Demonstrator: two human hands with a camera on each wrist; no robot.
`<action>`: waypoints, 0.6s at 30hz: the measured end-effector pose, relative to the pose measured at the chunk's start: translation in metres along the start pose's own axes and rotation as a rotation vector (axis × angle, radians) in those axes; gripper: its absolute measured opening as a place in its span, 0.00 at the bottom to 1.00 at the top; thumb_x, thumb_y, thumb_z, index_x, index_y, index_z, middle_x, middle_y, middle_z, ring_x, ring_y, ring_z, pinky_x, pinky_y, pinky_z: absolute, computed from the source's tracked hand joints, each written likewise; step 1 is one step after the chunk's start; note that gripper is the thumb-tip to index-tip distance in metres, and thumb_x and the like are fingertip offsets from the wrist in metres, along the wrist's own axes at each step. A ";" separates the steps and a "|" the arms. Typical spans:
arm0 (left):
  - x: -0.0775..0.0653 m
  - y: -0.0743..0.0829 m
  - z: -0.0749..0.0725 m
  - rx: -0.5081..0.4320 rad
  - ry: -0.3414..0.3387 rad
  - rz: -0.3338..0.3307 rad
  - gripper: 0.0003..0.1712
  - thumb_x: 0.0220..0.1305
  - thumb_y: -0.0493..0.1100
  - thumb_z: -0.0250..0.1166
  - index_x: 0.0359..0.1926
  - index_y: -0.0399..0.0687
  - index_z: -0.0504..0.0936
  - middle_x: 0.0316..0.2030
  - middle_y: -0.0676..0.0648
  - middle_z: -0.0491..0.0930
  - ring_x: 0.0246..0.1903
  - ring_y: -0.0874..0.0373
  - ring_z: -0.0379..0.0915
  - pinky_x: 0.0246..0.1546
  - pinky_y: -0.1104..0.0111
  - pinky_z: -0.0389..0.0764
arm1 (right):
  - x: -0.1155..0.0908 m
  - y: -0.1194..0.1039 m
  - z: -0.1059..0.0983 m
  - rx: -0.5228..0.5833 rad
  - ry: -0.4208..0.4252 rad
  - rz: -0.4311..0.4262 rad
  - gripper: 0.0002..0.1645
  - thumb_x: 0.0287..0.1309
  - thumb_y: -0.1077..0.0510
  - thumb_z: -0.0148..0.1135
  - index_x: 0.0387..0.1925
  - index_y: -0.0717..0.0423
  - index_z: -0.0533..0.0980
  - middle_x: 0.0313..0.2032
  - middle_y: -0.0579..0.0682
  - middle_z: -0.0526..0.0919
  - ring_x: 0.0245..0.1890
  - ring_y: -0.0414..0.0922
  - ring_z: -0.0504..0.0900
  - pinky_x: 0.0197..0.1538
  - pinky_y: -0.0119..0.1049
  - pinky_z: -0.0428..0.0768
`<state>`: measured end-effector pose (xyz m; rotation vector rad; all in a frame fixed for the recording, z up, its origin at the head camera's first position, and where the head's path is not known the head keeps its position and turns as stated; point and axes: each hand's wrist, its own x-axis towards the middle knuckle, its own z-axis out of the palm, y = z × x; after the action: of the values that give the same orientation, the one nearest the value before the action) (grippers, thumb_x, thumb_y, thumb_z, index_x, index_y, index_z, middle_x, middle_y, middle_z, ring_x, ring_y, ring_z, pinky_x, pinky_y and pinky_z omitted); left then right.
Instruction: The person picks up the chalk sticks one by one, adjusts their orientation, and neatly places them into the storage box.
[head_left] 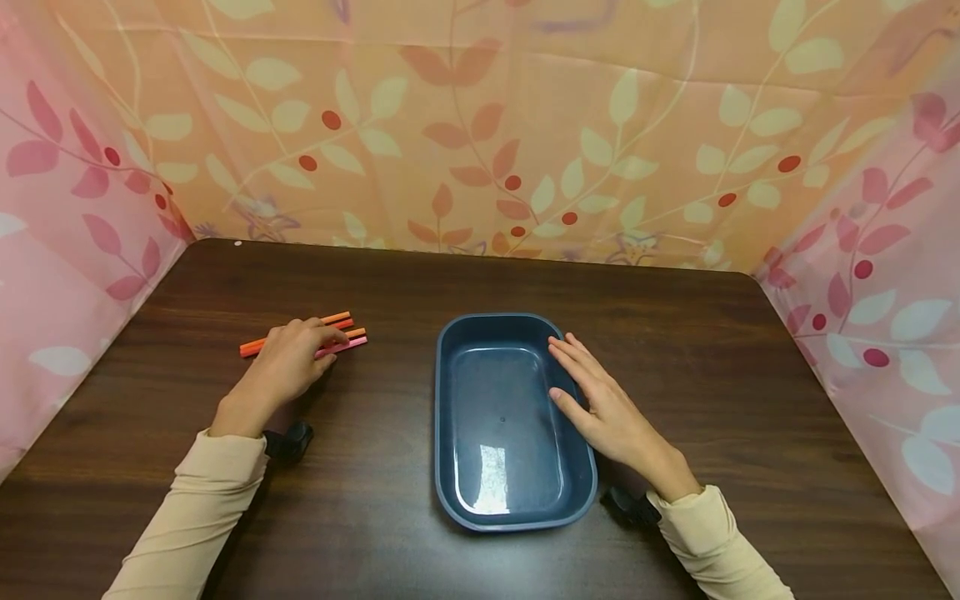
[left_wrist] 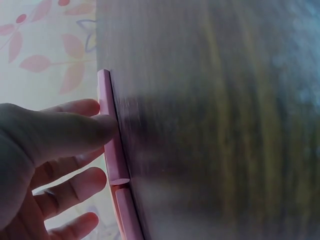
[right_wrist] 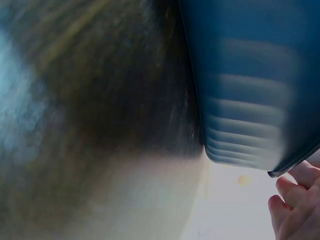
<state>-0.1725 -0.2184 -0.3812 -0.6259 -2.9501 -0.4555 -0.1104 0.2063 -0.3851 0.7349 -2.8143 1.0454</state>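
Observation:
In the head view, several thin orange and pink sticks that look like felt-tip pens (head_left: 255,344) lie on the left part of the table. My left hand (head_left: 291,354) is over them, partly hiding them. Seen from the left wrist, its thumb touches a pink pen (left_wrist: 114,155) and the index fingertip shows on the opposite side, so the two pinch it. A dark blue rectangular plastic tray (head_left: 502,433) stands right of centre with nothing inside. Along its right rim rests my right hand (head_left: 603,408), fingers extended; the right wrist view shows fingertips beside the rim.
Dark brown wood-grain table (head_left: 390,283) under everything. Floral cloth (head_left: 487,125) hangs behind it, with pink floral cloth at both sides. A black wrist strap device (head_left: 288,442) sits on the left wrist, another (head_left: 630,506) on the right.

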 end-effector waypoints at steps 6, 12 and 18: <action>0.000 -0.001 0.001 0.012 0.018 0.006 0.15 0.57 0.33 0.70 0.47 0.41 0.86 0.45 0.34 0.84 0.39 0.37 0.78 0.36 0.44 0.76 | -0.001 0.000 0.001 0.010 0.007 0.001 0.38 0.68 0.56 0.59 0.75 0.60 0.58 0.77 0.52 0.55 0.79 0.54 0.48 0.73 0.61 0.55; 0.001 -0.001 0.000 0.018 0.009 -0.001 0.13 0.57 0.34 0.70 0.44 0.44 0.87 0.39 0.39 0.86 0.28 0.48 0.74 0.28 0.54 0.71 | -0.002 0.001 0.001 0.028 0.002 0.020 0.41 0.68 0.55 0.59 0.75 0.60 0.55 0.78 0.54 0.52 0.78 0.55 0.50 0.72 0.62 0.57; 0.001 -0.002 0.000 0.010 -0.002 -0.021 0.11 0.58 0.36 0.71 0.43 0.45 0.88 0.35 0.42 0.86 0.25 0.51 0.71 0.26 0.60 0.66 | -0.002 0.002 0.001 0.043 0.010 0.027 0.41 0.68 0.56 0.60 0.76 0.59 0.55 0.78 0.54 0.53 0.78 0.55 0.51 0.72 0.63 0.57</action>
<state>-0.1739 -0.2195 -0.3813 -0.5947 -2.9618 -0.4421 -0.1095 0.2071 -0.3874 0.6953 -2.8092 1.1140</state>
